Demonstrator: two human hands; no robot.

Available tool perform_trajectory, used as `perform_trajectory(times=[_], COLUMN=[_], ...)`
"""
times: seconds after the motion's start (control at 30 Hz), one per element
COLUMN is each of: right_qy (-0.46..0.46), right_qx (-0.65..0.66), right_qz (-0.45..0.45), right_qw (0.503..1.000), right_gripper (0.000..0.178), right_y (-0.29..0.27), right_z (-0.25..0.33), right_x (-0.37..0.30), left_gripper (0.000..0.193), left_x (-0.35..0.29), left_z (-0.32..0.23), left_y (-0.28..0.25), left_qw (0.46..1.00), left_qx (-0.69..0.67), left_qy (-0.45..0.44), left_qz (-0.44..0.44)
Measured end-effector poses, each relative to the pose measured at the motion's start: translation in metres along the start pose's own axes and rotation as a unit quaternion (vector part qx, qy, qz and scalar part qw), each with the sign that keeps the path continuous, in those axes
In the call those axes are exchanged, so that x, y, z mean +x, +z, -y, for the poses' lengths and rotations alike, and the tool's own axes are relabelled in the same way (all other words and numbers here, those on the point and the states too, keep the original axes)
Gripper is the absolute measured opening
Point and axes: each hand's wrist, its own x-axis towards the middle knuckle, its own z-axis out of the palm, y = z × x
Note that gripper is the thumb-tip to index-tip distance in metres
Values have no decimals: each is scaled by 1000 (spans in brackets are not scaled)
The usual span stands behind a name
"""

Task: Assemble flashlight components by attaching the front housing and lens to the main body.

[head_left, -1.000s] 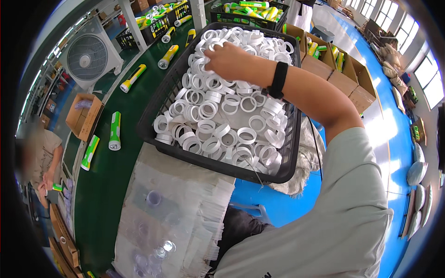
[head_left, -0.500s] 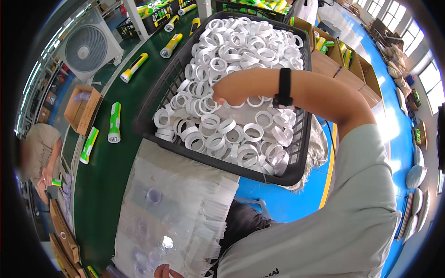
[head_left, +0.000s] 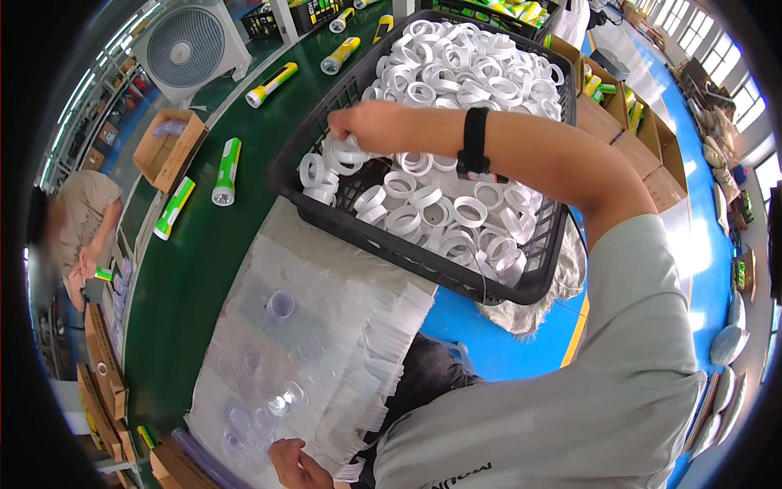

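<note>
My right hand, a black band on its wrist, reaches over the left side of a black plastic basket filled with white rings. Its fingers are curled down on a few white rings, partly hidden under the hand. Beside them a patch of the basket's slotted floor shows. My left hand is low in the picture, at the near edge of a plastic-covered work surface. Its thumb and fingers are apart, with nothing visible between them. Close by lie several clear round plastic pieces.
Green and yellow flashlights lie along a green conveyor belt on the left. Past it are an open cardboard box and a person holding a flashlight. Cartons stand to the right of the basket.
My right hand has moved left within the basket, rings bunched under it and some basket floor uncovered. My left hand has come further into the picture. The whole view has shifted slightly.
</note>
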Motion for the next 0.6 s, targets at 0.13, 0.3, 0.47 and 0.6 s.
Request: perform_trajectory(times=[0.13,0.3,0.47,0.6], right_qy=[-2,-14,-61,-229], right_qx=[-66,-85,178,241], right_qz=[28,-28,-102,-129], right_qw=[997,996,977,934], right_gripper=[30,33,21,24], right_y=[-15,-44,-106,-108], right_z=[12,52,118,178], right_x=[-4,-19,-55,-78], left_gripper=[18,10,43,88], left_x=[4,1,15,130], left_z=[-1,2,8,-96], left_y=[-4,-5,-4,60], left_qw=[999,998,965,911], left_qx=[-3,-26,-240,-400], left_qy=[21,47,-108,22], left_qz=[49,43,8,-99])
